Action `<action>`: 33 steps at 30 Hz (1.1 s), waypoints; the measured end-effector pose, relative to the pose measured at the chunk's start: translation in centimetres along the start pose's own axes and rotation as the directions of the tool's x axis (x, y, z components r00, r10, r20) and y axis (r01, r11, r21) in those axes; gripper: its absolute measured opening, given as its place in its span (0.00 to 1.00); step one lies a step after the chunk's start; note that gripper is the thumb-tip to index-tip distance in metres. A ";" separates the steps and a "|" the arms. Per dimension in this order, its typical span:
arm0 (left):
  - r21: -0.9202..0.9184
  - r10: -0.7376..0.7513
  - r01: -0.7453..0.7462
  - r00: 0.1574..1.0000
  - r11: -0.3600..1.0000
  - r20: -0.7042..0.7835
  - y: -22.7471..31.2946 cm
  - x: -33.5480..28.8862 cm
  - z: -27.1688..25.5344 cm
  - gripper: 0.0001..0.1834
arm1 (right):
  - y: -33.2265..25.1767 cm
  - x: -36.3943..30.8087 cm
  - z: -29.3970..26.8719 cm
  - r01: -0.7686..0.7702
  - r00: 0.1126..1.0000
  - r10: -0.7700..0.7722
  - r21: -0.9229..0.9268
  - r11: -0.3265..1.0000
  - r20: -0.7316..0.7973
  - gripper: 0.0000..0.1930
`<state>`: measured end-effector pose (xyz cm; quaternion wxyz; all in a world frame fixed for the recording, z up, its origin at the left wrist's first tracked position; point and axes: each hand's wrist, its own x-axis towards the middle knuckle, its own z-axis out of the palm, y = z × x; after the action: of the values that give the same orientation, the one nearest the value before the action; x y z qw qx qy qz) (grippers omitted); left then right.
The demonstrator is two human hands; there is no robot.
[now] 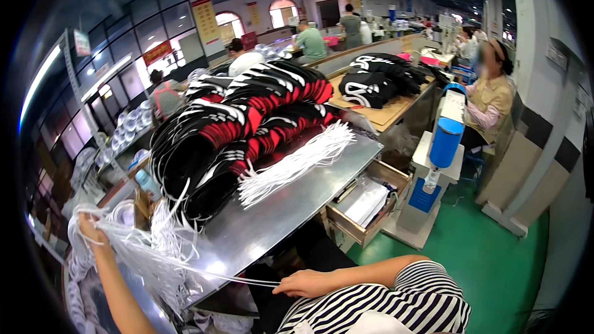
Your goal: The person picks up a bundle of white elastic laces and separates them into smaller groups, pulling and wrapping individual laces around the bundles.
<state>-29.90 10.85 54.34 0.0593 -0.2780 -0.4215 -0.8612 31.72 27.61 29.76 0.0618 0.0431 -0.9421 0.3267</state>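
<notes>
At the left, my left hand (93, 230) is raised and closed on a loose hank of white shoelaces (139, 244), which droops over the table's left end. A few strands run taut from it across the table's near edge to my right hand (304, 282), whose fingers are pinched on them close to my body. A second bundle of white laces (297, 164) lies flat on the metal table (247, 235). Behind it rise stacked black, red and white shoe uppers (247, 117), tightly nested in rows.
An open wooden drawer (365, 204) holding papers juts out at the table's right. Beyond it stands a blue and white machine (442, 142), with a seated person behind. Black pieces (377, 77) are piled on a farther table. A light-blue bottle (147, 182) stands left.
</notes>
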 end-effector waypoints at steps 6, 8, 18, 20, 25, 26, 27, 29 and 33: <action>-0.048 -0.137 0.141 0.988 0.989 0.074 -2.5 -4.5 7.1 0.13 | -1.9 0.3 -3.3 0.009 0.938 0.165 0.497 0.868 -0.305 0.06; -0.062 -0.093 0.103 0.985 0.993 0.142 -1.2 -6.0 9.0 0.13 | -0.1 2.4 -2.5 -0.042 0.958 0.149 0.396 0.917 -0.245 0.06; 0.042 -0.136 0.131 0.981 0.990 0.139 -3.3 -2.9 8.0 0.12 | -3.9 4.1 -7.7 0.370 0.916 -0.373 0.673 0.640 -0.150 0.08; 0.029 -0.172 0.170 0.981 0.985 0.094 -3.8 -2.7 7.2 0.12 | -5.3 3.7 -11.4 0.625 0.781 -0.500 0.493 0.606 -0.375 0.09; 0.027 -0.234 0.233 0.970 0.972 0.070 -5.8 -5.5 9.7 0.15 | -4.9 2.9 -14.3 0.415 0.909 -0.249 0.793 0.447 -0.335 0.12; 0.050 -0.172 0.170 0.984 0.984 0.035 -5.6 -3.9 8.2 0.14 | -4.9 3.2 -13.6 0.322 0.945 -0.189 0.857 0.403 -0.266 0.11; 0.083 -0.112 0.112 0.994 0.990 0.001 -5.6 -2.6 6.7 0.14 | -4.7 3.6 -12.7 0.225 0.973 -0.130 0.912 0.343 -0.191 0.11; 0.095 -0.153 0.151 0.988 0.984 0.019 -6.8 -3.2 7.1 0.14 | -4.3 3.3 -12.1 0.444 0.894 -0.286 0.771 0.456 -0.346 0.12; 0.098 -0.168 0.167 0.986 0.981 0.003 -8.4 -3.8 8.4 0.14 | -5.0 3.7 -10.8 0.283 0.952 -0.235 0.850 0.445 -0.195 0.17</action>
<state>-25.90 22.02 50.62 -0.0024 -0.2430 -0.4852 -0.8400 29.61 30.28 41.75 0.1031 0.2036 -0.6275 0.7444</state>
